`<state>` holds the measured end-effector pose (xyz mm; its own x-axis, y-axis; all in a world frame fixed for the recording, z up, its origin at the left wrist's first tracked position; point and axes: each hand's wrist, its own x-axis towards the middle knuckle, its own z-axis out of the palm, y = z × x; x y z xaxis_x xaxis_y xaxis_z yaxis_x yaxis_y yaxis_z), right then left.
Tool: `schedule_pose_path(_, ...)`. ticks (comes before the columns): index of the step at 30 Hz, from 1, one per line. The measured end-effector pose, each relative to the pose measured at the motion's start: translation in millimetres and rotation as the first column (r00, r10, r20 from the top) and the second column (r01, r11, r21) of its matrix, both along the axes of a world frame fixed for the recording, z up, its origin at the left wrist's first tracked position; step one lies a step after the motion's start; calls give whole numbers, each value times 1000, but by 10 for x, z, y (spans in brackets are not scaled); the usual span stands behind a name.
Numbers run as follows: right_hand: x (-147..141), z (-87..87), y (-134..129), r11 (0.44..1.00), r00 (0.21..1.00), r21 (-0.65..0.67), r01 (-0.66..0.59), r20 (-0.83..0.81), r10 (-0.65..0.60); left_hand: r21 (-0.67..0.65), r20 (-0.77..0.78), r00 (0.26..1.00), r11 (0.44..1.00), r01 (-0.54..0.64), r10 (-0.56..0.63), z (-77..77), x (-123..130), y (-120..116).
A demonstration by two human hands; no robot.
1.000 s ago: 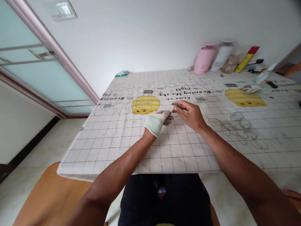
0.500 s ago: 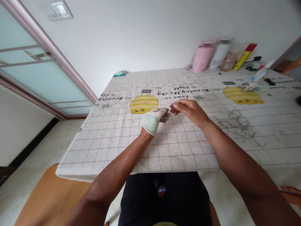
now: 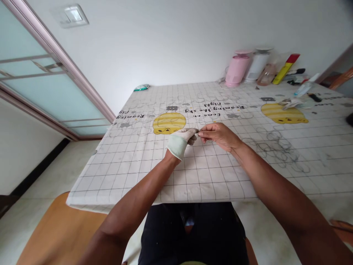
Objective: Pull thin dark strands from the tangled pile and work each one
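Observation:
My left hand [image 3: 182, 140], in a white glove with a pale green cuff, is closed in a pinch above the table. Facing it, my bare right hand [image 3: 217, 135] pinches with thumb and forefinger, its fingertips almost meeting the glove's. Whatever lies between the fingers is too small to make out. To the right of my right hand, a loose pile of thin dark wire-like loops [image 3: 278, 147] rests on the checked tablecloth [image 3: 198, 180]. Fainter thin loops lie spread across the far part of the cloth.
Along the wall stand a pink cylindrical device [image 3: 237, 70], a white one [image 3: 257, 66] and a yellow box with a red end [image 3: 285, 69]. Nearer are a clear bottle [image 3: 306, 86] and a crumpled glove-like cloth [image 3: 293, 103]. A green packet [image 3: 141, 87] sits at the far left corner.
My right hand has moved slightly down and its fingers have closed into a pinch against the left fingertips. The gloved fingers have curled in more.

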<state>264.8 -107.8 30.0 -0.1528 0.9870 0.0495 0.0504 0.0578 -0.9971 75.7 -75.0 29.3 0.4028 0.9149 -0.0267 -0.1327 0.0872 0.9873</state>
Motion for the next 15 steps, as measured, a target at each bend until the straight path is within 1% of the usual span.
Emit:
schedule_pose_path(2,-19,8,-11,998,996,60,32,80,-37,-15,10,1000,1000,9,-9,-2,7,10)
schedule_pose_path(3,-34,8,-18,993,987,100,60,144,-74,-22,15,1000,1000,12,-11,-8,13,20)
schedule_pose_path(4,-50,4,-25,985,968,150,88,221,-121,-30,17,1000,999,11,-11,-18,19,34)
schedule_pose_path(6,-81,-13,-36,954,902,277,112,375,-215,-53,-5,1000,999,-8,8,-43,32,69)
schedule_pose_path(8,-103,-37,-45,909,836,408,79,470,-283,-75,-58,997,996,-48,44,-65,41,102)
schedule_pose_path(10,-118,-59,-52,871,806,490,35,501,-314,-76,-108,991,993,-94,85,-78,45,122)
schedule_pose_path(12,-134,-77,-60,861,798,507,45,500,-336,-55,-133,984,991,-123,115,-89,47,131)
schedule_pose_path(15,-165,-97,-70,877,793,467,115,488,-364,-21,-144,980,989,-144,139,-116,60,142)
